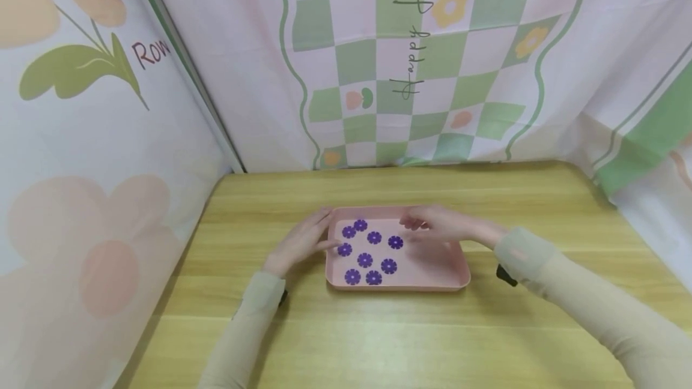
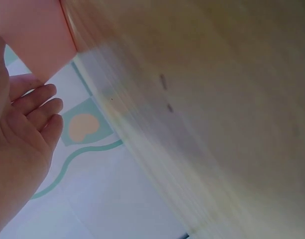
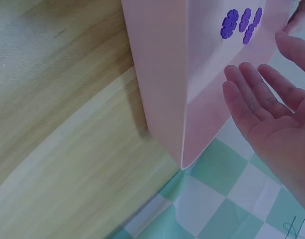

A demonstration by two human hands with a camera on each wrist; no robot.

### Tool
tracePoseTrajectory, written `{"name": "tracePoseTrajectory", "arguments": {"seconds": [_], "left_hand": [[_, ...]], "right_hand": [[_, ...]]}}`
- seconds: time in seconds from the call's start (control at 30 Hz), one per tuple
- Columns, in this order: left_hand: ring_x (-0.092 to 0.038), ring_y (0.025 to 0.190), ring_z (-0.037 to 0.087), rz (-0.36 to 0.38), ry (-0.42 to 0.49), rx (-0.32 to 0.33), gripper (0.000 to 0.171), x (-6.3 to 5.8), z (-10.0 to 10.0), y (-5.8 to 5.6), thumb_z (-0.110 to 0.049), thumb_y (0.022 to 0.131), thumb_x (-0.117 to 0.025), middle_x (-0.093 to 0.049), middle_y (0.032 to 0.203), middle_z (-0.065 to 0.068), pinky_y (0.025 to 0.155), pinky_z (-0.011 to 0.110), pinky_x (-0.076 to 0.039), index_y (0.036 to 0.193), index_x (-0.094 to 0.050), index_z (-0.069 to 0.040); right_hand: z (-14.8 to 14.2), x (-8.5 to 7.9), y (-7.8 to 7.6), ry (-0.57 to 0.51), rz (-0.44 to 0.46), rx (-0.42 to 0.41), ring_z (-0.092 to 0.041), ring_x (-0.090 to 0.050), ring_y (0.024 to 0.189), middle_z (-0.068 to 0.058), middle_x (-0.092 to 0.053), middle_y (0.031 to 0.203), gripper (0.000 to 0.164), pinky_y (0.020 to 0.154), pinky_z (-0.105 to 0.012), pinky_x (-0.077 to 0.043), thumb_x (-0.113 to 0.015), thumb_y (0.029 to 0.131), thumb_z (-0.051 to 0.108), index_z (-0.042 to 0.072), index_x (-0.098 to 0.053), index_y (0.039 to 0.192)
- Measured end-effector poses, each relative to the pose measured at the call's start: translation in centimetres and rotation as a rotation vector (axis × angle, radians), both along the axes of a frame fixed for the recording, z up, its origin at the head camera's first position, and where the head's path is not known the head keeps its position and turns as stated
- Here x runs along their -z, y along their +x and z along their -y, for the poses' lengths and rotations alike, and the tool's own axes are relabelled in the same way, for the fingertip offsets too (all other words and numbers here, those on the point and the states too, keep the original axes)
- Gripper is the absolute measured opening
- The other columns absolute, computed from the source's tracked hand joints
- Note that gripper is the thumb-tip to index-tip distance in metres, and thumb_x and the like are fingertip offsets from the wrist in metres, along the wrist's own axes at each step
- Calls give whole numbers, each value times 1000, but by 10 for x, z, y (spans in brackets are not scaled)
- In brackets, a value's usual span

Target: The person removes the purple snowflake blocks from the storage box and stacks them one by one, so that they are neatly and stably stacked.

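A pink rectangular tray lies on the wooden table. Several purple notched, flower-shaped discs are spread over its left half; some appear as a small cluster of purple discs in the right wrist view. My left hand is at the tray's left end, thumb over the rim near a disc and fingers along the outside corner. In the left wrist view, the left hand's fingers lie loosely at the tray corner. Above the tray's right half hovers my right hand, its fingers relaxed with nothing between them.
The wood-grain table extends around the tray. Behind it hangs a checkered curtain, with a flower-printed sheet along the left side and white and green fabric on the right.
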State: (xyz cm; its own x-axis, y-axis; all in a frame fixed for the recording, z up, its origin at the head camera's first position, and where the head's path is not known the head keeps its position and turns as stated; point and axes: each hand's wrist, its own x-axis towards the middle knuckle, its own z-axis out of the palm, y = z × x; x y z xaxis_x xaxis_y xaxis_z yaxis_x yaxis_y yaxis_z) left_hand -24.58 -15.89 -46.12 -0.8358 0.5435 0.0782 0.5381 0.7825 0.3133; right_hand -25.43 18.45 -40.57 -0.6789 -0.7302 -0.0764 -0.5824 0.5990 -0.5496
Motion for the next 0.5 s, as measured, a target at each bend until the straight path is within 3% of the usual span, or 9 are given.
{"name": "tracePoseTrajectory", "arguments": {"seconds": [0.27,0.5], "left_hand": [[-29,151,33,28,8,-9,85,-2,-1,1,-50,93,-62,-29,161,20,125,52,-27,155,-28,-4],[-30,151,33,32,3,-17,83,-4,-2,3,-48,93,-62,-30,161,20,125,52,-27,154,-29,-3]], "right_hand": [[9,0,-2,53,-38,-17,-30,-67,107,-18,-69,119,36,95,-46,-59,-67,93,19,0,-61,123],[17,2,-4,74,-73,-50,-31,-69,101,-21,-69,115,30,89,-41,-61,-66,92,11,-3,-62,118]]}}
